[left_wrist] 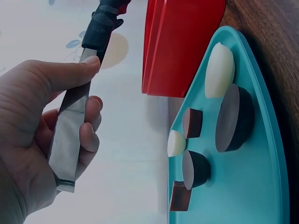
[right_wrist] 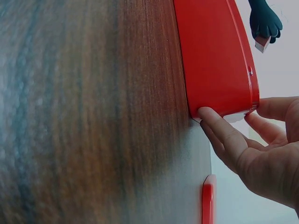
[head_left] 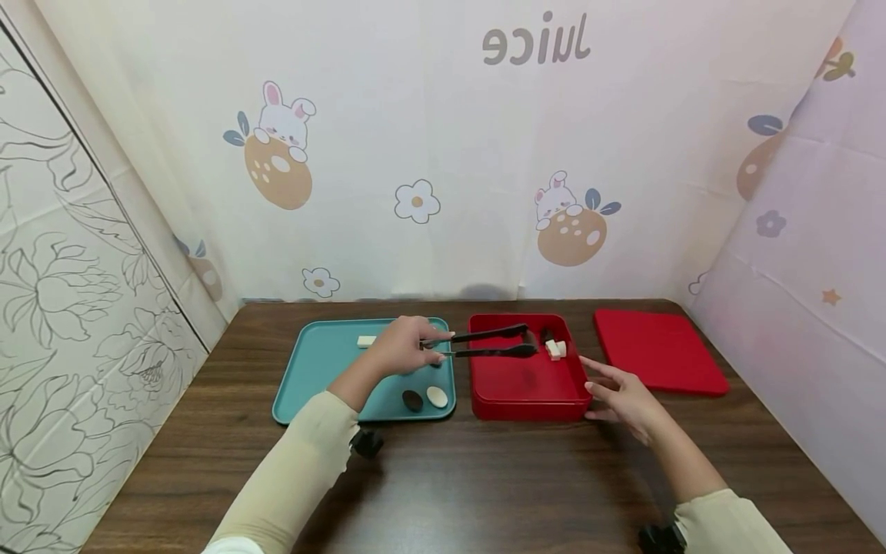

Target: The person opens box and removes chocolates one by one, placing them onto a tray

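Note:
My left hand (head_left: 403, 346) grips metal tongs (head_left: 494, 352) with black tips, thumb on one arm and fingers curled round the other. Between the tips, over the red box (head_left: 529, 412), is a small brown block (right_wrist: 262, 43). Inside the box, white pieces (head_left: 553, 350) and a dark piece (head_left: 547, 335) lie at the back right. My right hand (head_left: 623, 396) touches the box's right side, its fingers extended against the wall and rim. On the teal tray (head_left: 318, 377) are dark and white chocolate-like pieces, including a dark oval (left_wrist: 233, 119) and a white oval (left_wrist: 219, 72).
A flat red lid (head_left: 657, 350) lies on the wooden table (head_left: 484, 477) right of the box. Behind the table hangs a patterned curtain (head_left: 471, 254). The tray stands close to the box's left side. Black wrist cameras (head_left: 367, 443) sit under both sleeves.

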